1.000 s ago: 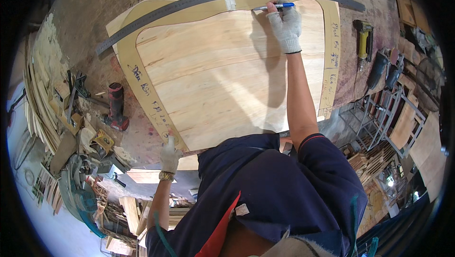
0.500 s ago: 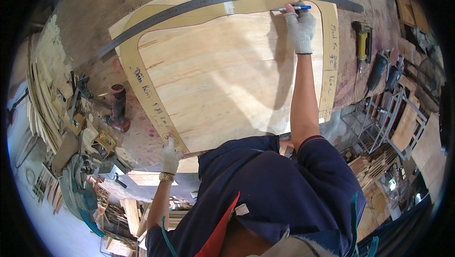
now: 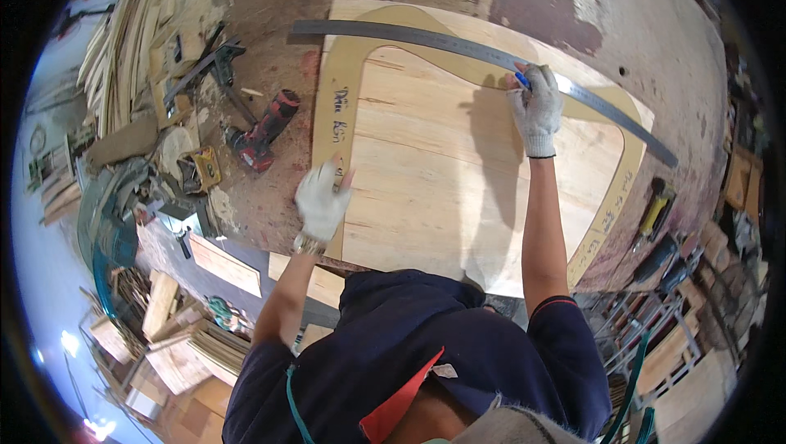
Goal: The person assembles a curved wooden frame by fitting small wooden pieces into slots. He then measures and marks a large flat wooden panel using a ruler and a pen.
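My right hand (image 3: 538,112), in a white fingerless glove, is closed round a blue pen (image 3: 522,80). Its fingertips are at the edge of a long steel ruler (image 3: 426,37), which lies across the top of a tan U-shaped template (image 3: 331,116) with handwriting on it. Under the template is a pale wooden panel (image 3: 426,190). My left hand (image 3: 322,202), gloved too and smeared by motion, is over the template's left leg. Its fingers look spread, and I see nothing in them.
A red and black cordless drill (image 3: 264,131) lies left of the panel. To the right is a yellow and black tool (image 3: 655,210). Wood strips (image 3: 123,59), a clamp-like metal tool (image 3: 219,67) and a yellow box (image 3: 199,169) crowd the left side.
The view has shifted, so the panel sits further right and is turned. My left hand has moved up along the template's left leg. My right hand has come to the ruler's edge, still with the pen.
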`<state>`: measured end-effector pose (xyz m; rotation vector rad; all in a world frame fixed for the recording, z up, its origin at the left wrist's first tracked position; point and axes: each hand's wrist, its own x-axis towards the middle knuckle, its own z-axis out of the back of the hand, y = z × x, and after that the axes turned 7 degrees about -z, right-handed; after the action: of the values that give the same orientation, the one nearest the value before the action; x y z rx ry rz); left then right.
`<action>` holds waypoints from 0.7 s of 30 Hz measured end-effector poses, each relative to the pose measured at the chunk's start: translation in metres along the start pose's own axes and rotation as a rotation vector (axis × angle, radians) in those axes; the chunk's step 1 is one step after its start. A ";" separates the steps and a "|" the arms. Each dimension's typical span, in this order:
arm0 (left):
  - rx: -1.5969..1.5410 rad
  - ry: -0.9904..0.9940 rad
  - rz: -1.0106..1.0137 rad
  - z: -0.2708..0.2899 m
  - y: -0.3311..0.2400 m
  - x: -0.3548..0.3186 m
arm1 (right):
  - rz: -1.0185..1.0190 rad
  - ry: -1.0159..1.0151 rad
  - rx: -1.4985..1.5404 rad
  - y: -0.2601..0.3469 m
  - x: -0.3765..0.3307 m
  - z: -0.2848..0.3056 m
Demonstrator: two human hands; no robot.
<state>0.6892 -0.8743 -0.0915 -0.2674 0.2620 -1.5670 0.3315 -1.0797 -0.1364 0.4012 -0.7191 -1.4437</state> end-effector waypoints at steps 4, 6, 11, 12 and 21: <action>0.001 -0.288 0.014 -0.038 -0.009 0.096 | 0.094 -0.068 -0.196 0.013 0.003 -0.029; 0.027 -0.353 -0.002 -0.047 -0.012 0.134 | 0.088 -0.093 -0.250 0.013 0.005 -0.034; 0.160 -0.323 -0.226 -0.068 -0.012 0.194 | 0.110 -0.095 -0.292 0.009 0.000 -0.037; 0.175 -0.318 -0.302 -0.075 -0.013 0.205 | 0.052 -0.025 -0.240 0.008 -0.003 -0.037; 0.295 -0.259 -0.270 -0.093 -0.007 0.205 | 0.041 -0.095 -0.254 0.009 -0.003 -0.032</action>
<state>0.6495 -1.0791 -0.1760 -0.2785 -0.2157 -1.7908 0.3593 -1.0808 -0.1542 0.1219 -0.6062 -1.5003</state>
